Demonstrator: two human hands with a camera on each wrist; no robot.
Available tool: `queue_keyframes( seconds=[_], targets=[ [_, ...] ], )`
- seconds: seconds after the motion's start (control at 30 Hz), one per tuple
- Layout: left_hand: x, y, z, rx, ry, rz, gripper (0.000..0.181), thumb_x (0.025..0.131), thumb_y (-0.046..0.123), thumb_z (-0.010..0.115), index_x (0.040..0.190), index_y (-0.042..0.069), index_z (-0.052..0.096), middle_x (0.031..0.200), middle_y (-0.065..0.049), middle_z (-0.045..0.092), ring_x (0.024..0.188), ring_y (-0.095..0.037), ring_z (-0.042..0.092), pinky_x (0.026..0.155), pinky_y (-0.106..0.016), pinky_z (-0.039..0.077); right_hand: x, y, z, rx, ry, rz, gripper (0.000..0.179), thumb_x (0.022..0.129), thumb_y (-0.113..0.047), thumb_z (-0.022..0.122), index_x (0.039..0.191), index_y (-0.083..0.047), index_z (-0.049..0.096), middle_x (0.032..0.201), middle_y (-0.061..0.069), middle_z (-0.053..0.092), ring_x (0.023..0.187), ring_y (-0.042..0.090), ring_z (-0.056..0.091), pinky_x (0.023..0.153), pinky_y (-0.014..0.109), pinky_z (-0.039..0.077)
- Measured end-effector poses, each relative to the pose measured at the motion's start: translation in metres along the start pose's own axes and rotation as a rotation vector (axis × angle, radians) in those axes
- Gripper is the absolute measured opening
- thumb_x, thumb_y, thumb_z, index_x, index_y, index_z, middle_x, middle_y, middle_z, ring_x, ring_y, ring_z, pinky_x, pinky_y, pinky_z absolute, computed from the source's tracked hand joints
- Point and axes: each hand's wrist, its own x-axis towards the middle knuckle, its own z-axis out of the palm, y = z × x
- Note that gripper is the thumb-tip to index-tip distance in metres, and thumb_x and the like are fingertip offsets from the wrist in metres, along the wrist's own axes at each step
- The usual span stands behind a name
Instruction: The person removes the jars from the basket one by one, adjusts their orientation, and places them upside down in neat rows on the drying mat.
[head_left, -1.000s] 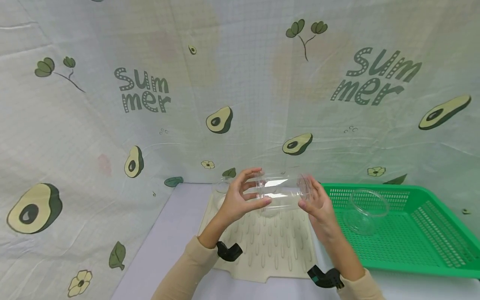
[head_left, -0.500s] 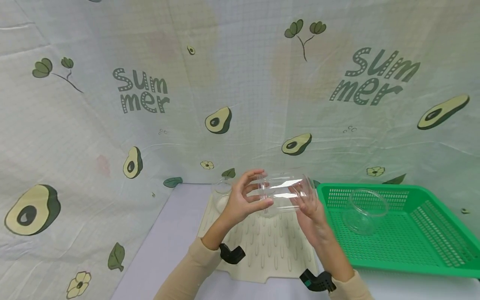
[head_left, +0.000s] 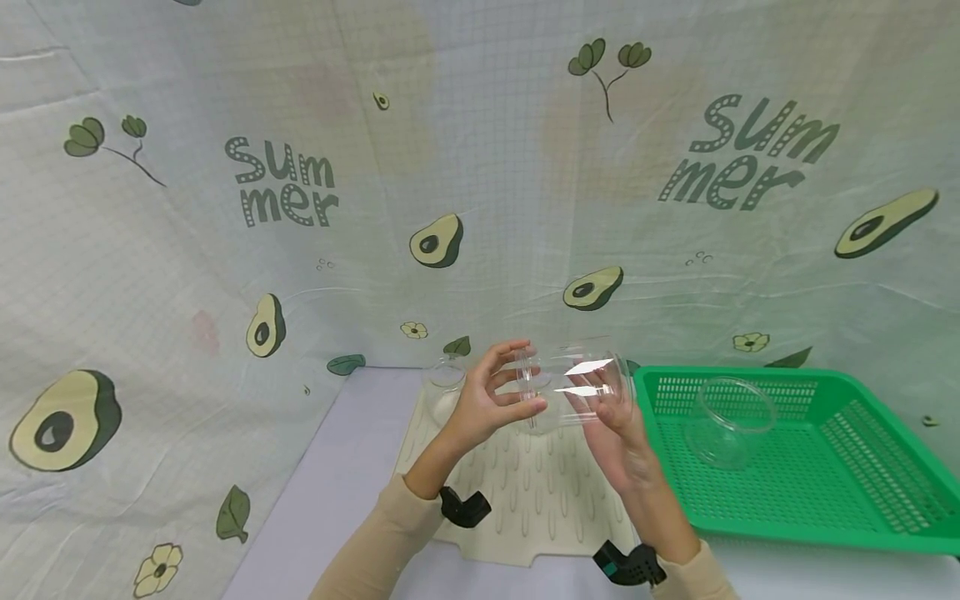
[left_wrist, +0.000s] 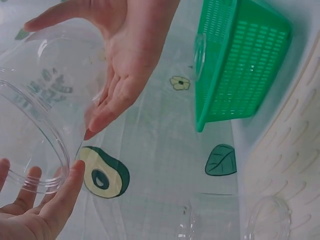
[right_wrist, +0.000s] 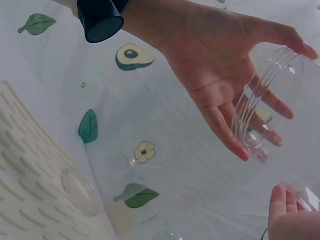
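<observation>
Both hands hold a clear jar (head_left: 573, 379) on its side above the beige ridged mat (head_left: 525, 500). My left hand (head_left: 483, 400) grips the threaded mouth end, thumb in front and fingers spread behind. At the other end my right hand (head_left: 618, 433) holds the base, its fingers showing through the clear wall. In the left wrist view, the right hand (left_wrist: 125, 55) has thumb and fingers on either side of the jar's base (left_wrist: 70, 55). The right wrist view shows the left hand (right_wrist: 210, 65) around the threaded rim (right_wrist: 245, 115); only part of the right hand (right_wrist: 292, 215) appears there.
A green basket (head_left: 810, 542) stands on the right with a clear jar (head_left: 731, 425) inside. Another clear vessel (head_left: 442, 387) stands at the mat's back left. Printed cloth (head_left: 502, 167) hangs behind the white table (head_left: 337, 450).
My right hand has moved left, from the jar's end to cupping round its base and side. The left hand and jar have shifted slightly right.
</observation>
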Motion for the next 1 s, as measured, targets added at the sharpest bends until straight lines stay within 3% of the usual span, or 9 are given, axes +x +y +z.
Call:
queue_keyframes(
  seconds=[0.13, 0.33, 0.53, 0.73, 0.83, 1.0],
  targets=[
    [-0.002, 0.001, -0.002, -0.009, -0.008, -0.013, 0.079, 0.081, 0.03, 0.085, 0.145, 0.01, 0.044, 0.143, -0.015, 0.047, 0.126, -0.041, 0.052, 0.09, -0.043, 0.055, 0.001, 0.001, 0.003, 0.039, 0.011, 0.009, 0.061, 0.096, -0.013, 0.063, 0.149, -0.017, 0.033, 0.146, 0.011, 0.038, 0.138, 0.028, 0.037, 0.115, 0.038, 0.032],
    [-0.005, 0.005, -0.007, 0.006, -0.028, -0.023, 0.082, 0.082, 0.035, 0.084, 0.148, 0.013, 0.041, 0.149, -0.017, 0.04, 0.133, -0.044, 0.043, 0.098, -0.054, 0.049, 0.002, 0.002, 0.008, 0.093, 0.046, 0.02, 0.053, 0.095, -0.006, 0.058, 0.143, -0.013, 0.036, 0.146, 0.01, 0.039, 0.142, 0.033, 0.028, 0.116, 0.037, 0.029],
    [-0.008, 0.007, -0.015, 0.139, -0.033, 0.034, 0.09, 0.082, 0.048, 0.08, 0.152, 0.012, 0.035, 0.152, -0.016, 0.039, 0.136, -0.033, 0.042, 0.11, -0.051, 0.038, 0.005, 0.002, 0.01, 0.136, 0.046, 0.002, 0.05, 0.094, -0.001, 0.058, 0.14, -0.01, 0.038, 0.145, 0.012, 0.04, 0.141, 0.034, 0.029, 0.116, 0.039, 0.029],
    [-0.013, 0.012, -0.026, 0.218, -0.04, 0.086, 0.092, 0.084, 0.045, 0.079, 0.154, 0.011, 0.03, 0.154, -0.012, 0.039, 0.142, -0.031, 0.035, 0.116, -0.052, 0.027, 0.008, 0.0, 0.009, 0.141, -0.002, -0.045, 0.052, 0.093, 0.003, 0.061, 0.14, -0.007, 0.042, 0.144, 0.014, 0.042, 0.139, 0.034, 0.033, 0.117, 0.042, 0.026],
    [-0.018, 0.012, -0.033, 0.275, -0.038, 0.086, 0.094, 0.083, 0.038, 0.082, 0.155, 0.013, 0.027, 0.156, -0.011, 0.036, 0.145, -0.03, 0.03, 0.117, -0.053, 0.022, 0.008, 0.0, 0.01, 0.104, -0.011, -0.053, 0.055, 0.093, 0.002, 0.064, 0.142, -0.007, 0.041, 0.145, 0.016, 0.04, 0.139, 0.035, 0.031, 0.117, 0.043, 0.026],
    [-0.029, 0.013, -0.047, 0.403, -0.005, 0.052, 0.093, 0.083, 0.032, 0.083, 0.156, 0.019, 0.027, 0.157, 0.002, 0.033, 0.147, -0.02, 0.026, 0.119, -0.046, 0.021, 0.01, 0.0, 0.015, 0.046, 0.051, -0.013, 0.063, 0.088, 0.004, 0.066, 0.142, -0.005, 0.036, 0.142, 0.015, 0.043, 0.137, 0.034, 0.037, 0.112, 0.039, 0.034]
  ],
)
